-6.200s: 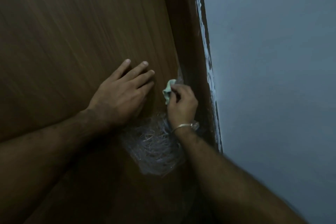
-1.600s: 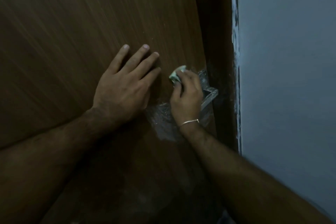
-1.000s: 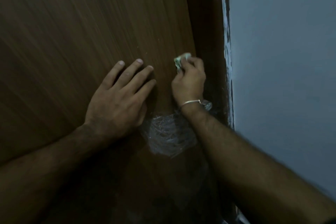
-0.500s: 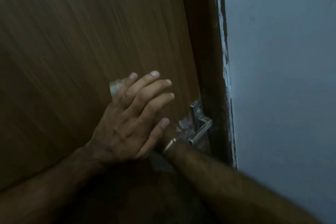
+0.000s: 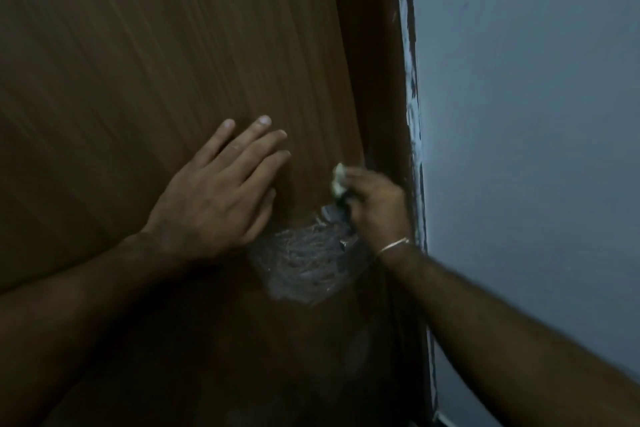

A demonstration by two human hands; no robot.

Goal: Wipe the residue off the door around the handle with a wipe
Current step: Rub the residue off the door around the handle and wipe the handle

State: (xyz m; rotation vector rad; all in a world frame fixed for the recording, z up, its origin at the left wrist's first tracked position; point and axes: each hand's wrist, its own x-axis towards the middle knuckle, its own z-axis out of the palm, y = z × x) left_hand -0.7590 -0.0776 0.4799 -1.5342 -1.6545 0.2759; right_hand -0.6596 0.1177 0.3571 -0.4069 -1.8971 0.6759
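A brown wooden door fills the left of the view. My left hand lies flat on it with fingers spread, holding nothing. My right hand is closed on a small crumpled pale wipe, pressed against the door near its right edge. Below both hands a whitish, streaked patch of residue or clear plastic film sits on the door. The handle is hidden behind my right hand.
The dark door frame runs down the right of the door, its outer edge smeared with white paint. A plain grey-blue wall fills the right side. A thin bracelet circles my right wrist.
My right hand, which had swung left behind my left hand and bared the metal handle, has come back right to the door's edge over it. My left hand lies flat again.
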